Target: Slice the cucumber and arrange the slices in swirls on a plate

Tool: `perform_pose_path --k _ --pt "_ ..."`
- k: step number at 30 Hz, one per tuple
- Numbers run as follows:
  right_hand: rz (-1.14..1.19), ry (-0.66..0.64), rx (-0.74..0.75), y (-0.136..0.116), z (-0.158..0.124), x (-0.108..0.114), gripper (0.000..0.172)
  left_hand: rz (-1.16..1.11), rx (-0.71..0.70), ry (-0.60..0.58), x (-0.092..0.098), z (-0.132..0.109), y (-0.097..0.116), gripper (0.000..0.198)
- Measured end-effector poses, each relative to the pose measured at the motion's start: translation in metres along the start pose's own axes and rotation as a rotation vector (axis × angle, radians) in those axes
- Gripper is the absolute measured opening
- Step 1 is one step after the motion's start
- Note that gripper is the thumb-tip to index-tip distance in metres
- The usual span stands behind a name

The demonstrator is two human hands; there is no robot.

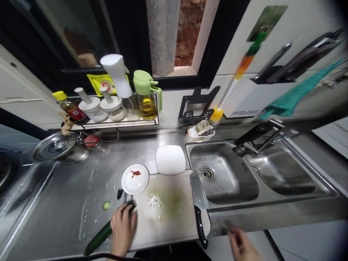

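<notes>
My left hand (123, 226) is wrapped round a dark green cucumber (99, 237) at the left edge of the cutting board (144, 232). The cucumber's cut end pokes out past my fingers, over the board. My right hand (241, 244) is in the air by the counter's front edge, right of the board. It is blurred, with the fingers pinched together; whatever they hold is too smeared to name. A kitchen knife (200, 221) with a black handle lies along the board's right side. Wet patches and a greenish stain mark the board.
Behind the board are a white square plate (170, 159) and a round plate (133, 185) with red bits. A cucumber slice (107, 205) lies on the steel counter (67, 195). A double sink (223, 174) is at right, a lidded pan (65, 148) at left, and seasoning bottles stand on a shelf.
</notes>
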State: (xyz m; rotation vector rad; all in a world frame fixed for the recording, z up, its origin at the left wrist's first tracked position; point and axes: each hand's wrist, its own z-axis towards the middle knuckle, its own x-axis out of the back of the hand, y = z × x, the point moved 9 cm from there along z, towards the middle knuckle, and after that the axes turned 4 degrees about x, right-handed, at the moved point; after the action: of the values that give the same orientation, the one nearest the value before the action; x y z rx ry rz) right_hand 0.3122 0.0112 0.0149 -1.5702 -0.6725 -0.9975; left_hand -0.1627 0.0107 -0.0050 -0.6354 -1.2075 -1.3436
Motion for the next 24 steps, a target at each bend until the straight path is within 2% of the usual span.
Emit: perform_pose_path --k 2,5,7,9,12,15,19,22,24 --pt "0.058 -0.125 0.183 -0.045 0.012 -0.041 0.034 0.058 -0.001 -0.079 -0.005 0.000 -0.018 0.032" --pt "-0.042 -0.197 0.315 -0.094 0.023 -0.079 0.037 0.059 -0.046 -0.191 -0.014 0.000 -0.031 0.034" --pt "-0.151 -0.220 0.303 -0.104 0.026 -0.093 0.036 0.034 -0.060 -0.239 -0.017 0.001 -0.035 0.036" --pt "-0.217 -0.235 0.268 -0.101 0.027 -0.101 0.035 -0.002 -0.055 -0.274 -0.017 0.004 -0.036 0.037" --pt "-0.183 -0.218 0.276 -0.092 0.025 -0.105 0.032 -0.101 -0.017 -0.313 -0.014 0.009 -0.028 0.039" --pt "-0.097 -0.111 0.308 -0.087 0.024 -0.095 0.030 -0.259 0.003 -0.356 -0.014 0.013 0.004 0.039" --pt "-0.014 0.021 0.310 -0.082 0.023 -0.069 0.031 -0.444 -0.070 -0.472 -0.026 0.015 0.078 0.040" --pt "0.077 -0.038 0.325 -0.084 0.021 -0.057 0.031 -0.506 -0.088 -0.548 -0.042 0.014 0.121 0.042" --pt "0.142 -0.136 0.335 -0.091 0.018 -0.056 0.032 -0.505 -0.085 -0.570 -0.051 0.014 0.135 0.041"
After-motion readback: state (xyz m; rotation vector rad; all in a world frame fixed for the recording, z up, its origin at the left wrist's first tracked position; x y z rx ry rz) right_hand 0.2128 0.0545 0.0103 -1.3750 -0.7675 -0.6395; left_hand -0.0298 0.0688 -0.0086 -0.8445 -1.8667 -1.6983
